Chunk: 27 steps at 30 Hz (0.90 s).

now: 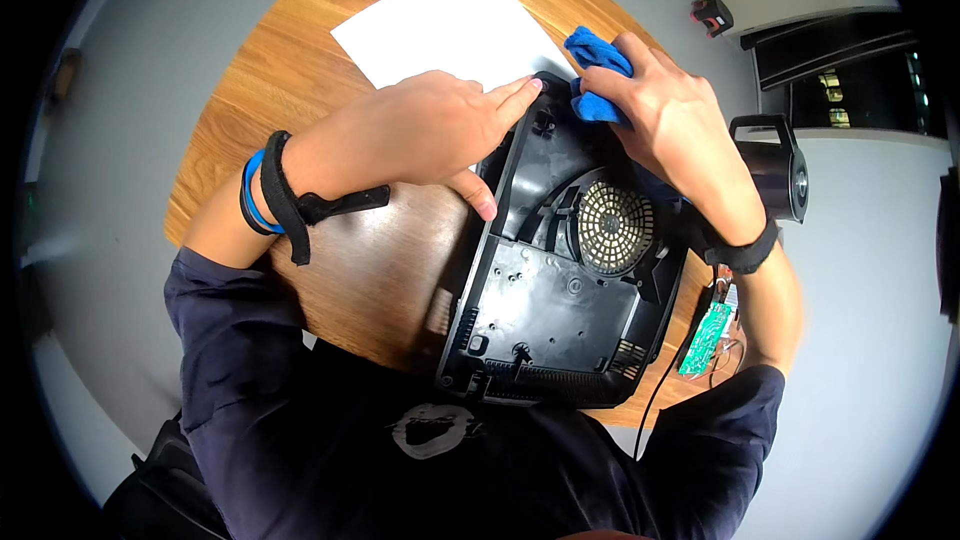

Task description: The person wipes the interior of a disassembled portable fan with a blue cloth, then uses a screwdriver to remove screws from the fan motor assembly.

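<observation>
A black plastic appliance housing (559, 292) lies with its inner side up before me, its near end close to my body. It has a round grille (615, 226) and slotted vents. My left hand (450, 127) rests on the housing's left edge, fingertips at the far corner and thumb lower down the side. In my right hand (667, 105) is a bunched blue cloth (600, 75), held at the far right part of the housing. The cloth's underside is hidden, so contact with the plastic cannot be told.
A white sheet (450, 22) lies on the wooden table (247, 105) beyond the housing. To the right are a green circuit board (705, 337) with wires and a black cable (660, 382). A dark jug-like vessel with a handle (772, 172) stands farther right.
</observation>
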Available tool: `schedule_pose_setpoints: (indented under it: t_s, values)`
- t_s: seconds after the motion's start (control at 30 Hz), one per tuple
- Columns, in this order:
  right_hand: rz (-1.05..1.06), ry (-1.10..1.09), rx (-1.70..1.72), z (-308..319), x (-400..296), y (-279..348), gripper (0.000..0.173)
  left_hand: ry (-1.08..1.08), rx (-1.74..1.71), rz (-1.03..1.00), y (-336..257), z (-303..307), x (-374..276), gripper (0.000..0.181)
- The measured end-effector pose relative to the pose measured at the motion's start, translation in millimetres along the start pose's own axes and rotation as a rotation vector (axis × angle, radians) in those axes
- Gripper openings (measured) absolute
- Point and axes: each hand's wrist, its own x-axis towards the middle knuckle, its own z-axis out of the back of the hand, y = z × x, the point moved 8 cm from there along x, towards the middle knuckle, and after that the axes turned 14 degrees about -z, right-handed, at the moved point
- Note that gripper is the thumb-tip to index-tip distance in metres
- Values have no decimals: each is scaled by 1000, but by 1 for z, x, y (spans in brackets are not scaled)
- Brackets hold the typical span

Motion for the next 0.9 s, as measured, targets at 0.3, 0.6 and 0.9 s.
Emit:
schedule_pose_setpoints:
  t_s: [0.3, 0.6, 0.9]
  values:
    - [61, -16, -28, -34, 8, 12, 34, 36, 4, 15, 3, -1, 5, 140]
    - [70, 261, 38, -24, 12, 10, 54, -75, 31, -14, -5, -6, -5, 139]
    - [98, 163, 156, 10, -39, 26, 36, 133, -35, 12, -4, -10, 1, 144]
